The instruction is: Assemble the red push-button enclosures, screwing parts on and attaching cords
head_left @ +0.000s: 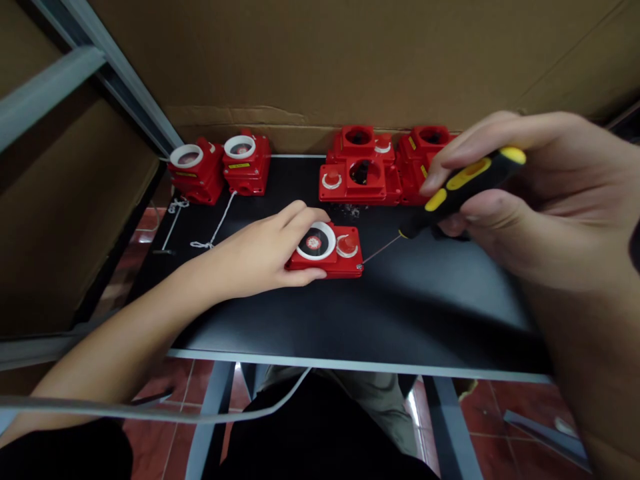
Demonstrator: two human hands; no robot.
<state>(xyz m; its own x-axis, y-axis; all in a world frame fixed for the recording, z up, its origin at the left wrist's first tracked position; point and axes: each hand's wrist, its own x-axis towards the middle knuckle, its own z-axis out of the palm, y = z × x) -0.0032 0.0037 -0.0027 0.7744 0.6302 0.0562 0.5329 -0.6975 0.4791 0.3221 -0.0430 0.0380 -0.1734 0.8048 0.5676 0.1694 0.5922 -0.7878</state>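
My left hand (265, 257) lies over the left side of a red switch box (334, 257) on the black table (400, 313), fingers curled round its edge and holding it down. The box has a white ring (320, 235) with a dark centre and a red button (347, 245). My right hand (540, 193) grips a black and yellow screwdriver (465, 185). Its thin shaft (381, 250) slants down to the left, and the tip sits at the box's front right corner.
Two red boxes with white rings (217, 167) stand at the back left, white strings trailing from them. Several open red housings (380, 170) stand at the back centre, in front of a cardboard wall (350, 60). Metal shelf posts rise on the left.
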